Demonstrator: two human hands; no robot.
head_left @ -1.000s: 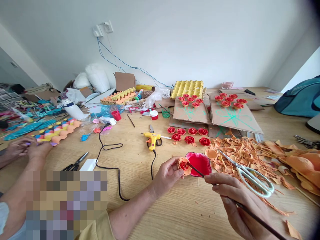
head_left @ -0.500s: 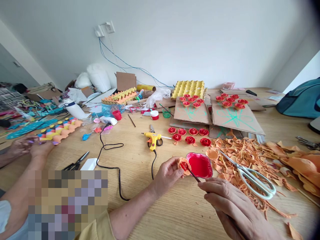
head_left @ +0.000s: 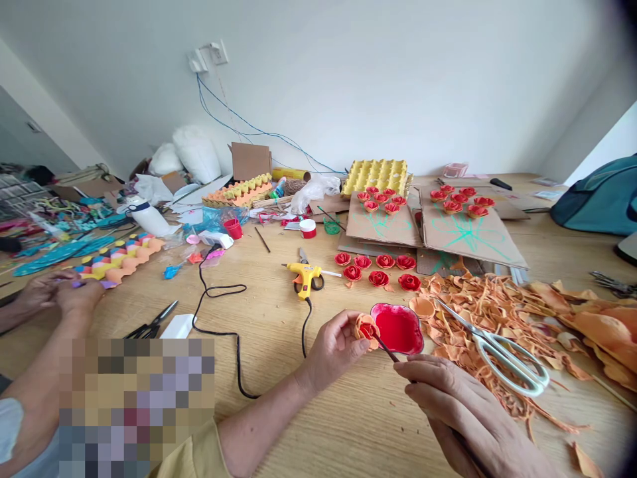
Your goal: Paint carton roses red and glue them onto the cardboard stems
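Observation:
Between the fingertips of my left hand (head_left: 333,352) sits an orange paper flower (head_left: 367,328) whose inner petals are red. My right hand (head_left: 462,405) is closed around a thin dark paintbrush (head_left: 387,348), its tip against the flower's centre. Just behind the flower stands a shallow dish of red paint (head_left: 398,328). Several finished-looking red flowers (head_left: 381,279) are lined up on the table beyond the dish. Right of the dish lies an orange paper cup (head_left: 422,308), beside a heap of orange scraps (head_left: 478,312).
White-handled scissors (head_left: 517,368) rest on the scraps. A yellow glue gun (head_left: 304,277) with a black cord lies ahead. Cardboard sheets (head_left: 468,232) bear more red flowers. At left, another person's hands (head_left: 74,292) work near a painted egg tray (head_left: 124,259); black scissors (head_left: 152,323) lie closer.
Almost nothing differs. My left hand and the flower have shifted very slightly, with the brush still at the flower's centre.

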